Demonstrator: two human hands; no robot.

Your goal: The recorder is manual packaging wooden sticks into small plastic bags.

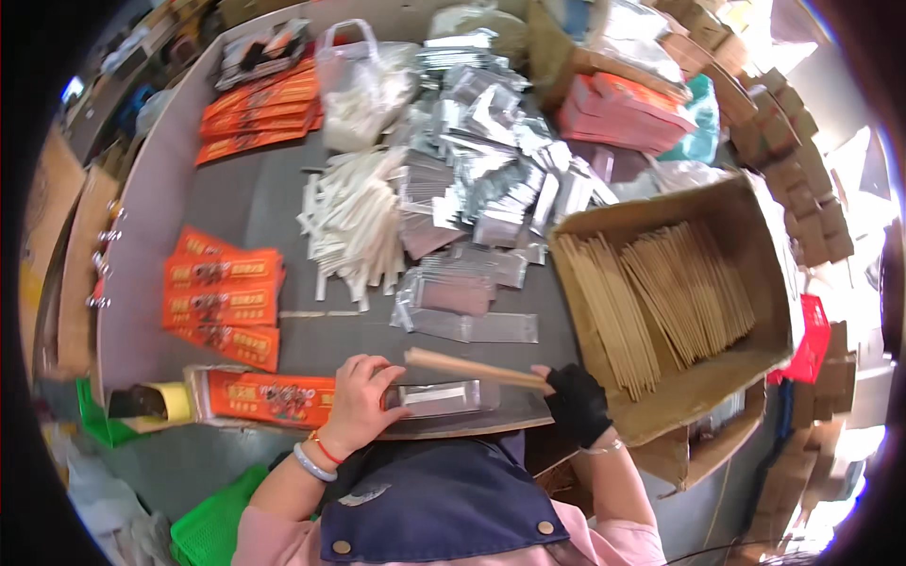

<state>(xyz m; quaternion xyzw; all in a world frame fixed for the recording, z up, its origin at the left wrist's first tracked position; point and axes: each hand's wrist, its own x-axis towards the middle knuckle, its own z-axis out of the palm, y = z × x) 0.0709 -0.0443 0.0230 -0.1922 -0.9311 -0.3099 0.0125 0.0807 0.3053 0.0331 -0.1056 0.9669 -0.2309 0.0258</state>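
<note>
My right hand (pixel 578 406), in a black fingerless glove, is closed on one end of a small bundle of thin wooden sticks (pixel 472 366). The sticks point left, above the table's near edge. My left hand (pixel 363 401) rests at the right end of an orange printed packet (pixel 269 396), thumb and forefinger apart. Its thumb touches a clear and silvery sachet (pixel 444 398) lying flat beside the packet. A cardboard box (pixel 604 226) to the right holds many more such sticks (pixel 689 292).
Orange packets (pixel 226 292) lie at left, with more (pixel 264 113) farther back. White paper-like strips (pixel 354 222) and silvery sachets (pixel 491 141) are heaped mid-table. A plastic bag (pixel 359 85) and pink-orange stack (pixel 623 113) stand at the back. A raised wall (pixel 156 198) borders the left.
</note>
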